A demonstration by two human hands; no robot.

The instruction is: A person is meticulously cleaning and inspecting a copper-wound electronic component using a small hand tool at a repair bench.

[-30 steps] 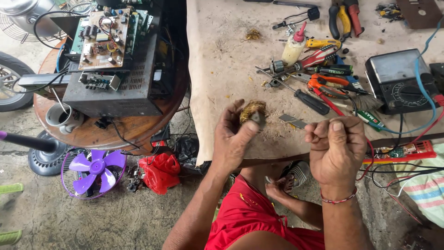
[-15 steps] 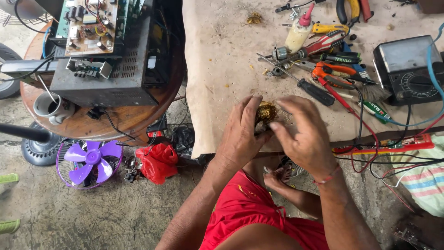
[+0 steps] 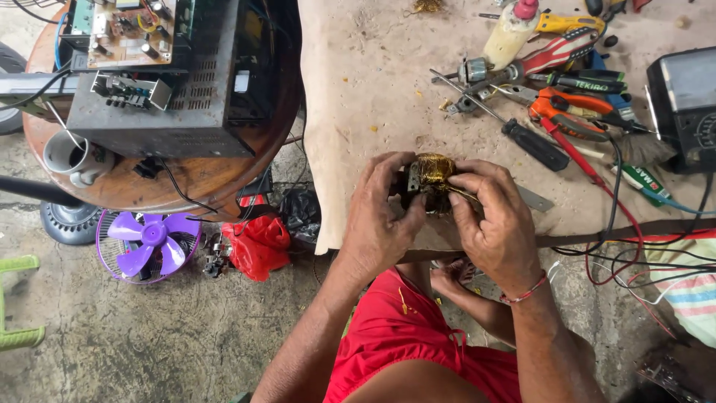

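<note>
- Copper-wound coil [image 3: 432, 173], a small motor winding on a dark metal core, is held between both hands just above the near edge of the workbench [image 3: 358, 112], towards its near left corner.
- The left hand [image 3: 384, 213] is closed on the coil's left side, thumb underneath and fingers curled over the top of the dark core; the right hand [image 3: 496, 224] is closed on its right side, fingers bent over the windings. Both grips are tight, with little of the coil left showing between them.
- The coil lies straight ahead of both palms, slightly nearer the left hand's fingertips; its long axis appears to run left to right between the hands, though this cannot be told for certain because the ends are covered.
- A flat metal strip [image 3: 535, 198] is seen on the bench just right of the right hand, touching nothing held.
- Farther along the bench, towards its far right corner, a black-handled screwdriver [image 3: 533, 145], orange-handled pliers [image 3: 570, 104] and a squeeze bottle [image 3: 509, 31] are laid out, well apart from the hands.
- At the right edge a meter [image 3: 686, 104] stands.
- Left of the bench, an opened amplifier chassis [image 3: 171, 89] rests on a round wooden table [image 3: 186, 183].
</note>
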